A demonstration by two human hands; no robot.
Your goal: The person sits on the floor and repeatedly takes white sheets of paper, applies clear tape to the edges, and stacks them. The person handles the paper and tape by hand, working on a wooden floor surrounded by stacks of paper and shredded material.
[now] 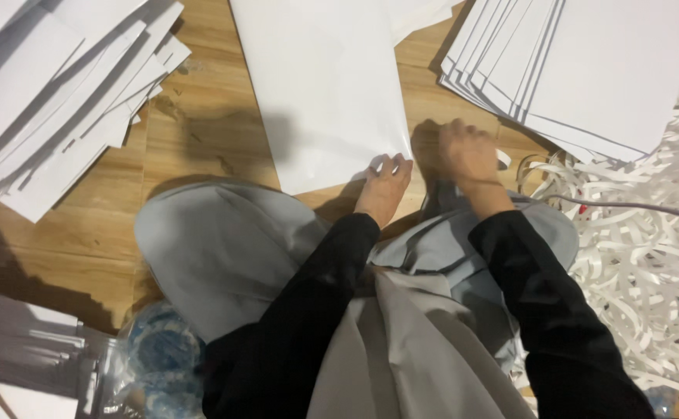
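On wooden floor, left hand (384, 190) grip pinching white sheet (324, 85) corner, right hand (467, 155) fisted just beside.

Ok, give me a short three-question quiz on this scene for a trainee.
1. True or false: the left hand touches the large white paper sheet at its near corner.
2. What lies heaped to the right of the right hand? A) white paper strips B) coins
3. What is the floor made of?

Key: 1 true; 2 A; 3 light brown wood planks.
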